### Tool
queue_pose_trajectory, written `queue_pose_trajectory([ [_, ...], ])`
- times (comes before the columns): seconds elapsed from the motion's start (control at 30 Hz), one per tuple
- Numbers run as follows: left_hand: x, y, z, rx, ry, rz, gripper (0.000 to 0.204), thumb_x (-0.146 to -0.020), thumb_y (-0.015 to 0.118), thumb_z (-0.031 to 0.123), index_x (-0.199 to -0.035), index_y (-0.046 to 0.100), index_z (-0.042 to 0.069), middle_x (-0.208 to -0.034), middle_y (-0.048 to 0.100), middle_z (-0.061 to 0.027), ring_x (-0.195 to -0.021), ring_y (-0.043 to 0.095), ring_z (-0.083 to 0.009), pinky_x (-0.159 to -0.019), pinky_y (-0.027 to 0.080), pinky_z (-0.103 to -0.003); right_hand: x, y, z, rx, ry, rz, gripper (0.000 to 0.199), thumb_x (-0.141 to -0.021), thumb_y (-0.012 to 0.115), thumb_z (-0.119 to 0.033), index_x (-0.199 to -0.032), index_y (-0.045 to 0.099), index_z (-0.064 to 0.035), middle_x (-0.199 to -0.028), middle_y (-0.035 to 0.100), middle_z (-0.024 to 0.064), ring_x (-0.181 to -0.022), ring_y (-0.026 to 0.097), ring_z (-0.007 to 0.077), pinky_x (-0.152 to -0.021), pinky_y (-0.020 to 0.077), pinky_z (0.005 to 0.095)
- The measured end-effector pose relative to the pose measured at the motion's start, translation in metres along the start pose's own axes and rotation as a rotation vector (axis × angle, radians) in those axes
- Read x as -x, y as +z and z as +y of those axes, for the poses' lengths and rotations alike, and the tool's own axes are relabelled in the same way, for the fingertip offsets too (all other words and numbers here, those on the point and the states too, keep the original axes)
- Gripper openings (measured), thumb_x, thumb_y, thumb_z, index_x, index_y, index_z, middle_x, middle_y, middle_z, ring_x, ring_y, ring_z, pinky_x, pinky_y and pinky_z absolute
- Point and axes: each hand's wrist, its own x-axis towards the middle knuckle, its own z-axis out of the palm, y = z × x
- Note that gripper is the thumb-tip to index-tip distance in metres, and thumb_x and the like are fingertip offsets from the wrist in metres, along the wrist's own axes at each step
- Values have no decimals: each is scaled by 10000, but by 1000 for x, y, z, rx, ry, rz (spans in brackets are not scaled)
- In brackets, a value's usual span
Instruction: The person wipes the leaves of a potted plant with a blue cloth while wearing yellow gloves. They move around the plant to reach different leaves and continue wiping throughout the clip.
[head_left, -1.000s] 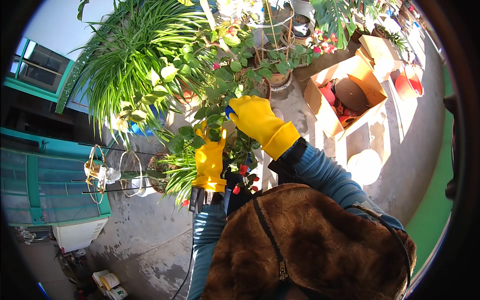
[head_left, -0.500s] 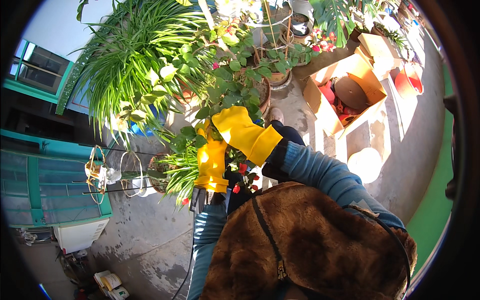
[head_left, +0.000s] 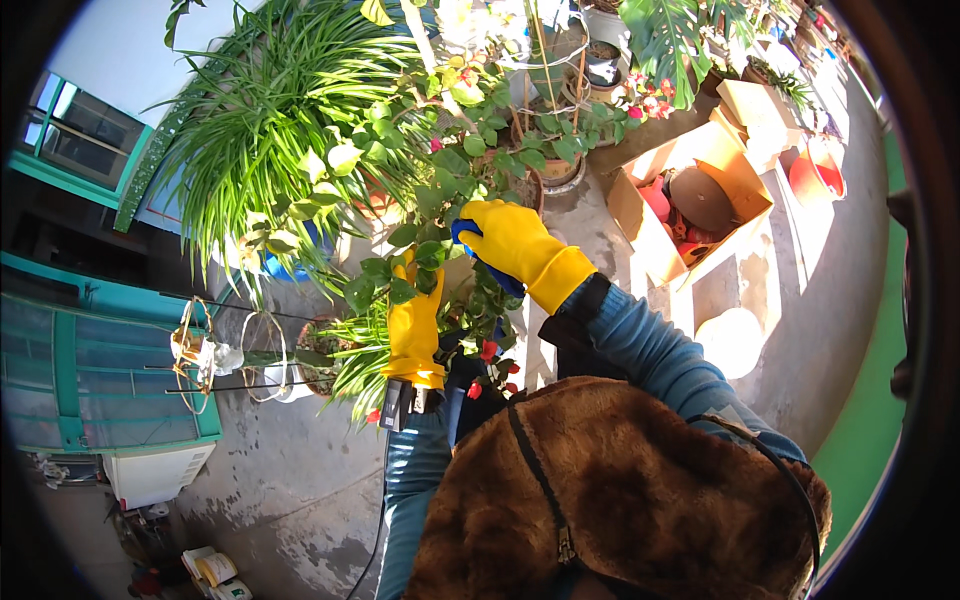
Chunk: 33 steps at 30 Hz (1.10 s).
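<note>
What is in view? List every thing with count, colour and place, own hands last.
Flowering plant: one, green leaves, red blooms, centre.
Blue object: one, under the right glove; kind unclear.
Long-leaved plant: one, green, upper left.
Cardboard box: one open, brown, upper right.
Wire stand: one, left.
Window frame: teal, far left.
Left hand: yellow glove, among leaves.
Right hand: yellow glove, on the blue object.
</note>
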Motion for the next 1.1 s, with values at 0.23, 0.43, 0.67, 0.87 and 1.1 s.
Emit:
queue_pose_trajectory([
  [0.23,-26,-17,-24,-96,126,-52,557,-1013,665,303,-1518,471,175,-1432,568,-221,-1301,589,-371,-989,549,-412,4,6,5,-147,42,-80,365,-947,651,-354,-1253,682,-155,-1153,720,155,-1064,676,395,-924,537,487],
  [0.43,-52,-26,-12,475,39,1,551,-1017,651,119,-1528,445,119,-1491,533,-157,-1170,671,-337,-964,578,-419,1,5,10,-160,32,-32,371,-945,642,-373,-1236,691,-148,-1141,728,168,-1045,688,397,-911,543,489],
  [0.67,-57,-7,-33,1194,45,-232,412,-1084,448,68,-1496,429,75,-1450,530,-118,-1349,518,-267,-1193,408,-405,-2,6,12,-190,49,-31,390,-939,665,-354,-1277,676,-161,-1162,721,171,-1059,680,400,-925,542,479],
  [0.87,-55,1,-41,1178,-26,-271,300,-1070,479,123,-1366,467,78,-1268,557,-71,-1209,551,-235,-1100,441,-400,-23,14,-1,-101,-38,-24,266,-935,658,-322,-1119,687,-132,-1043,724,153,-1001,680,401,-861,541,513],
  [1.1,-59,2,-16,423,147,-92,233,-1067,524,274,-1186,495,75,-1007,555,-29,-1004,561,-188,-970,475,-389,-39,31,-21,122,-58,-67,228,-880,704,-259,-1039,729,-98,-1032,747,160,-984,730,376,-819,575,495],
])
